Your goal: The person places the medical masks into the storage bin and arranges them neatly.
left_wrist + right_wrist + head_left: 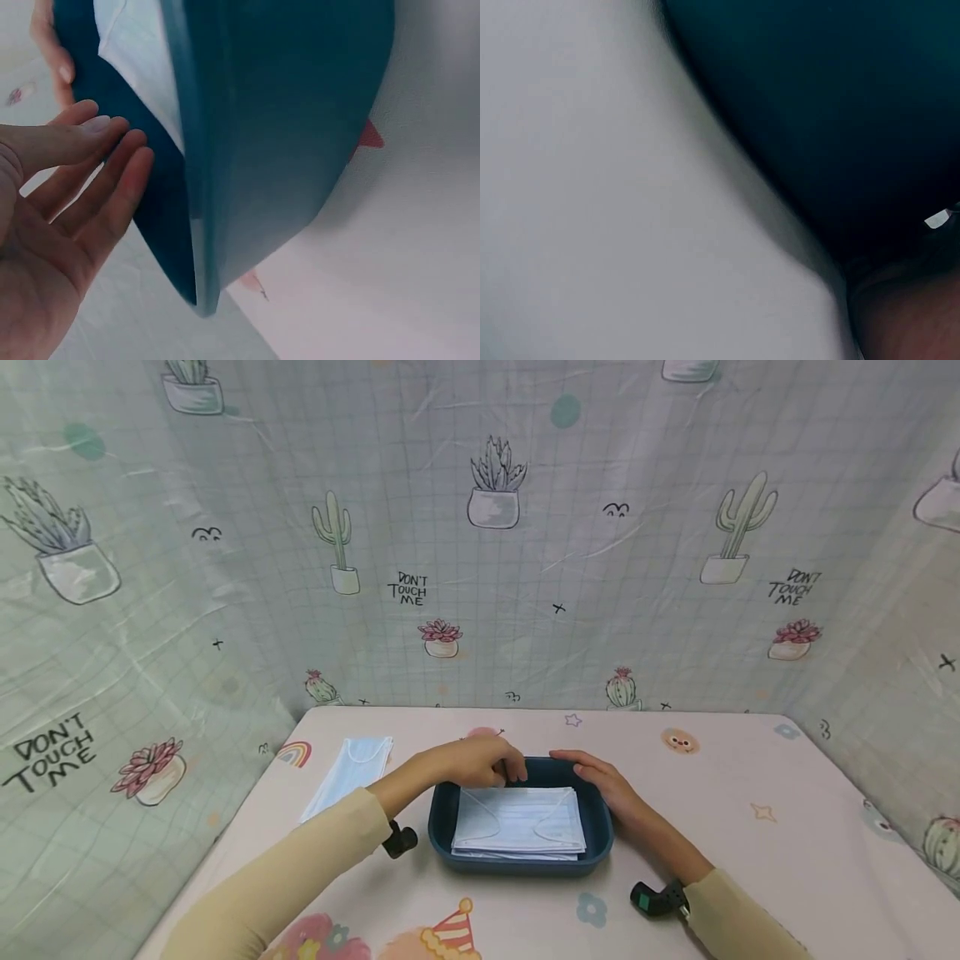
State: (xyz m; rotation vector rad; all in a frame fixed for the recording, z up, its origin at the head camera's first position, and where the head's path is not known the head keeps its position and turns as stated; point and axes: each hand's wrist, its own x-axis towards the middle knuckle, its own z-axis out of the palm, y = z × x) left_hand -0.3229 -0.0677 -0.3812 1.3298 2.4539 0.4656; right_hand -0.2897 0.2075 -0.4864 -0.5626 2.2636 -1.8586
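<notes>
A dark blue tray [525, 865] sits mid-table and holds a stack of light blue face masks [517, 822]. My left hand [480, 762] reaches over the tray's far left corner, fingertips at the stack's far edge. In the left wrist view that hand [60, 195] has straight fingers and holds nothing, just beside the tray [277, 135] and the masks [139, 67]. My right hand [600, 781] rests along the tray's far right rim; one of its fingers [49, 45] shows by the rim. The right wrist view shows only the blurred tray wall [840, 97].
One loose face mask [348, 772] lies flat on the table to the tray's left. The patterned tablecloth [750, 810] is bare to the right. Cactus-print curtains [495, 568] close in the back and both sides.
</notes>
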